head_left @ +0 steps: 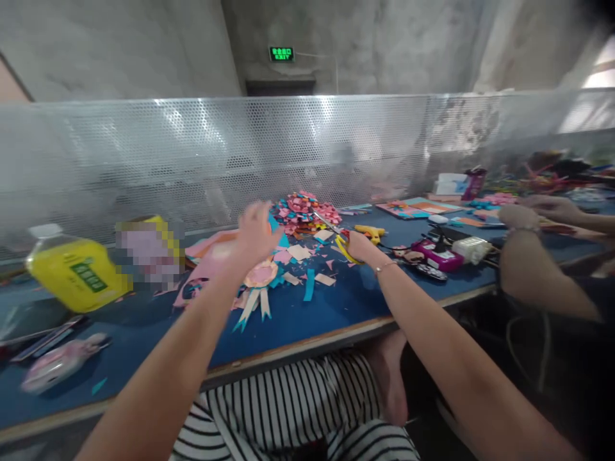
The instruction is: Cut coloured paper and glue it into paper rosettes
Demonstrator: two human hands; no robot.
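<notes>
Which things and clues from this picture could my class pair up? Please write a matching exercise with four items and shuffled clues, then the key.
Column 1
1. Scissors
2. Exit sign
3. Bottle
4. Rosette

Column 2
A. Yellow, with a white cap
B. Pink centre, two pale tails
C. Held in the right hand
D. Glowing green on the wall

Pairs: 1-C, 2-D, 3-A, 4-B

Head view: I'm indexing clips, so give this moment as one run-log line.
left hand: by blue paper, grip unclear | right hand: holding scissors | on table: paper rosette, yellow glue gun
</notes>
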